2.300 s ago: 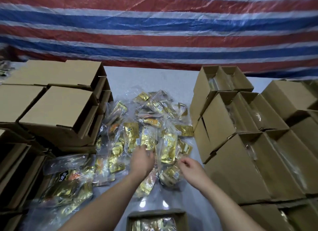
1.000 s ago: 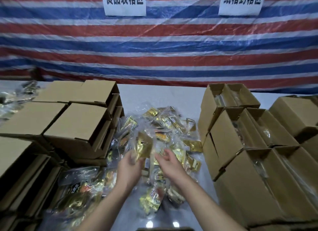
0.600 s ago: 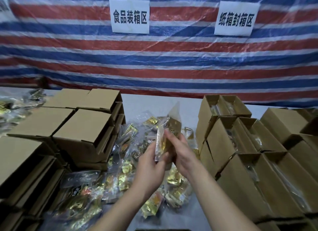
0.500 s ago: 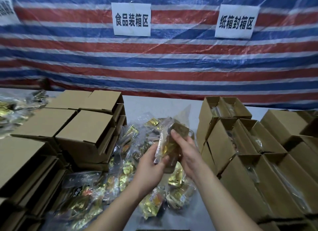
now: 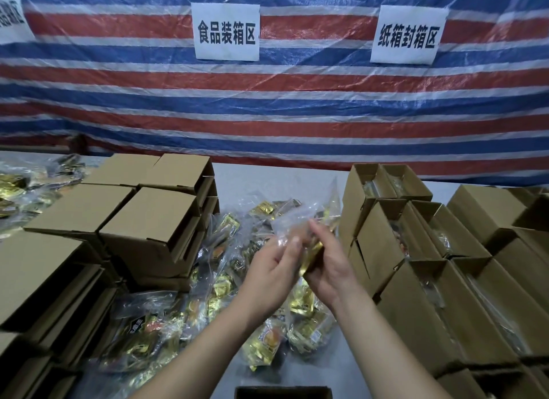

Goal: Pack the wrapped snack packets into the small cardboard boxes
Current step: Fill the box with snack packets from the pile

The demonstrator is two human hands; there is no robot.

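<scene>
Both hands hold one clear-wrapped packet of gold snacks (image 5: 312, 220) above the table's middle. My left hand (image 5: 273, 268) grips its near left side, thumb on the wrap. My right hand (image 5: 325, 260) curls round its right side and lower end. Under them lies a loose pile of gold snack packets (image 5: 225, 285) on the grey table (image 5: 237, 179). An open small cardboard box (image 5: 283, 392) shows only its far rim at the bottom edge.
Stacked empty boxes (image 5: 148, 220) rise on the left, with more packets (image 5: 17, 190) at far left. Rows of open boxes holding packets (image 5: 416, 250) fill the right. A striped tarp with white paper signs (image 5: 225, 32) hangs behind the table.
Both hands picked a wrapped packet out of the pile and raised it. In the last half second they turned it and shifted slightly right. The camera tilted up.
</scene>
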